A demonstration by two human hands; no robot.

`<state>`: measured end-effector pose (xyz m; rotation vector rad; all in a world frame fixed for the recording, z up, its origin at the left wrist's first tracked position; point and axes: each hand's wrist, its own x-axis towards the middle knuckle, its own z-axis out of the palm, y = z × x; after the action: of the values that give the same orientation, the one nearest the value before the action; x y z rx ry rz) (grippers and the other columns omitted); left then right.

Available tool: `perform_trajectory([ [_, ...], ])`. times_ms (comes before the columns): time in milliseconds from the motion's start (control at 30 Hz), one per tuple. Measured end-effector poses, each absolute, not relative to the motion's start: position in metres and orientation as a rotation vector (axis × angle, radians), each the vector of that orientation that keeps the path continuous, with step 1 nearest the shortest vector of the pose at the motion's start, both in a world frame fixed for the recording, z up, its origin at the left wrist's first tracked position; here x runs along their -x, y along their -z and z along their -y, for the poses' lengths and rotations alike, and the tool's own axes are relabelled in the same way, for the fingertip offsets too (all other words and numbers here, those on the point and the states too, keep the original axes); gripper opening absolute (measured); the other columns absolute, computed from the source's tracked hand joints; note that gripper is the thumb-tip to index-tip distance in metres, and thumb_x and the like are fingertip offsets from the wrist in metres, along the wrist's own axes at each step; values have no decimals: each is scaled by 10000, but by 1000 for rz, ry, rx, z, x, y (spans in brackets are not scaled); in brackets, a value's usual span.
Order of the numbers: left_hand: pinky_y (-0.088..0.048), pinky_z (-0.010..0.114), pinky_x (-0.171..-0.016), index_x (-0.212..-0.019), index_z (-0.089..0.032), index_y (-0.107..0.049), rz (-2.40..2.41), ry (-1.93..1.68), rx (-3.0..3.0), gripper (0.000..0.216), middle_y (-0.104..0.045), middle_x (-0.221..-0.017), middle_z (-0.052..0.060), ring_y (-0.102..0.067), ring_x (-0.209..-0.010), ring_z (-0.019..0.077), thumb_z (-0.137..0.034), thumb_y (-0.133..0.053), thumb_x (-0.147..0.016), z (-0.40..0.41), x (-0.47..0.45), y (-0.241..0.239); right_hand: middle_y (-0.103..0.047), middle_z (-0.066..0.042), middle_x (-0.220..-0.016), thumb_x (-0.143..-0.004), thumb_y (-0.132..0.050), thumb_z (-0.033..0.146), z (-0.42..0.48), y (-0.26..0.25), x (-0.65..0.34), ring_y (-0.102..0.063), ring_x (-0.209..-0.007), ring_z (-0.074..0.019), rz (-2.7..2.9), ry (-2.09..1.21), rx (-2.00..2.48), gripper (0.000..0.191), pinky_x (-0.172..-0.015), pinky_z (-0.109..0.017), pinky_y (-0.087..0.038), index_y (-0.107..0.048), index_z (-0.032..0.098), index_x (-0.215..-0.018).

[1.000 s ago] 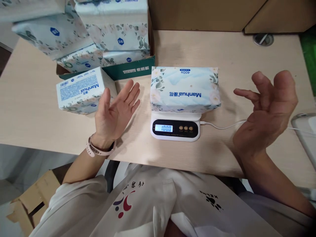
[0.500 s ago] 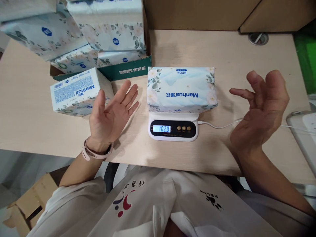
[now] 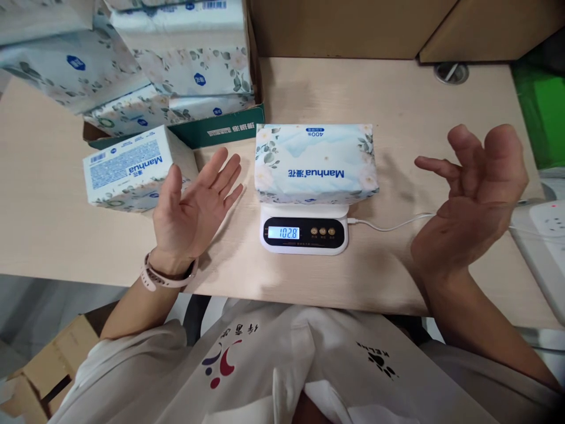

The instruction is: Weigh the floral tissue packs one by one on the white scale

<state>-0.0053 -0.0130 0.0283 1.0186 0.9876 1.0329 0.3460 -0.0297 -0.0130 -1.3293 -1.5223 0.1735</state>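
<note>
A pack of tissues [image 3: 315,159], pale blue with flowers, lies on a white digital scale [image 3: 304,244] whose lit display reads 102.8. To its left, my left hand [image 3: 189,206] is open, palm up and fingers spread, holding nothing. Partly behind that hand stands a second tissue pack [image 3: 126,171], tilted at an angle on the table. My right hand [image 3: 472,194] is held open to the right of the scale, palm turned inward, fingers apart and some of them curled. Neither hand touches the pack on the scale.
At the back left, a green cardboard tray [image 3: 220,131] holds several more tissue packs [image 3: 189,59]. Large cardboard boxes [image 3: 344,26] line the back edge. A white cable [image 3: 388,227] runs from the scale toward a power strip [image 3: 549,221]. An opened carton [image 3: 62,353] sits at lower left.
The view has shifted a little, so the table things appear slightly further left and lower. Both hands stay open and apart from the pack; the display reading is the same.
</note>
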Motion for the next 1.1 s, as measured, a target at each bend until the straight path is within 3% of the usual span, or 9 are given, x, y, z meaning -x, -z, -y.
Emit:
perform_trajectory([
  [233, -272, 565, -1425, -1424, -358, -716, -985, -1013, -1052, 732, -531, -1709, -25, -252, -1727, 345, -846, -357, -1014, 14, 3, -28, -526, 14, -1680, -1077, -229, 654, 24, 18, -348, -514, -1597, -379, 1587, -174, 1125, 585, -1135, -688, -529, -422, 556, -1621],
  [400, -230, 546, -1434, -1409, -393, -719, -920, -1009, -1060, 705, -520, -1719, -56, -249, -1731, 315, -871, -409, -994, 16, 4, -24, -568, 3, -1668, -1088, -317, 624, 31, 18, -346, -576, -1552, -349, 1671, -320, 1143, 583, -1274, -700, -423, -386, 532, -1660],
  [700, -102, 531, -1446, -1595, -364, -530, -885, -1059, -1278, 767, -255, -1847, -62, -54, -1762, 302, -810, -550, -972, -6, -23, -2, -377, -86, -1812, -1046, -111, 755, 24, 10, -331, -276, -1733, -308, 1726, -597, 1508, 783, -1389, -723, -146, -158, 402, -1742],
  [900, -196, 524, -1444, -1595, -393, -516, -806, -1114, -1327, 801, -363, -1804, -78, -172, -1752, 282, -842, -565, -934, 2, -40, -15, -235, -131, -1854, -972, -263, 862, 22, -1, -298, -181, -1742, -424, 1990, -614, 1441, 993, -1340, -845, -111, 31, 337, -1762],
  [1000, -210, 480, -1452, -1585, -383, -564, -819, -1270, -1314, 711, -373, -1798, -88, -174, -1752, 276, -755, -576, -979, 39, -27, -45, -131, -120, -1880, -951, -337, 875, 37, -19, -271, -163, -1743, -431, 2086, -585, 1254, 1073, -1365, -807, -150, 124, 331, -1753],
  [1100, -207, 415, -1465, -1488, -426, -680, -865, -1544, -1349, 487, -474, -1719, -163, -208, -1744, 222, -589, -512, -1061, 80, -6, -67, -46, -95, -1896, -940, -368, 879, 49, -43, -232, -67, -1766, -400, 2190, -663, 1045, 1126, -1427, -695, -122, 88, 270, -1769],
])
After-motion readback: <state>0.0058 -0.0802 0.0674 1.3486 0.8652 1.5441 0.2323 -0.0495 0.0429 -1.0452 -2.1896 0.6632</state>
